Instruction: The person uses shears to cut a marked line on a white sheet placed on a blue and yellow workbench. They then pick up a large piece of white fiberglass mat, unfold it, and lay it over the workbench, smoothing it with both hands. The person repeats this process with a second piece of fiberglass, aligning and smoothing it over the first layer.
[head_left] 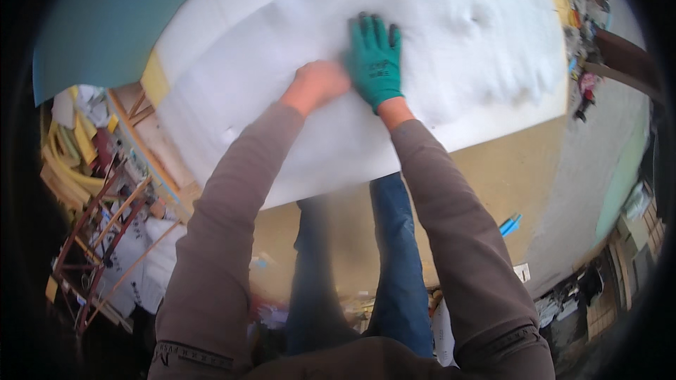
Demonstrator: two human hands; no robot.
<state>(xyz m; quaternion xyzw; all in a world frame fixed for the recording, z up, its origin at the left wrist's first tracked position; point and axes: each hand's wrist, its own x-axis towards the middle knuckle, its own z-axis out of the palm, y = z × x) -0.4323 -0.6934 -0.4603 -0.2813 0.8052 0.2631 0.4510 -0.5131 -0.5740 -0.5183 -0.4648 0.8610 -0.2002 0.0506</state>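
An upholstery or foam-cutting workshop, cluttered and plainly a place of manual work.

A large sheet of white fibre wadding (pixel 394 49) lay spread over a tan foam slab (pixel 507 169) on the table, with a yellow foam edge (pixel 154 79) showing beneath it. At the left stood a wooden frame rack (pixel 105 232) beside heaped yellow foam offcuts (pixel 74 162) and bulging white sacks (pixel 151 260). A teal board (pixel 113 21) leaned behind the wadding. Along the right, scraps and rags (pixel 581 28) were piled on a bare concrete floor (pixel 591 162), and the person wore a green work glove (pixel 377 60), fitting a trade shop rather than a home.
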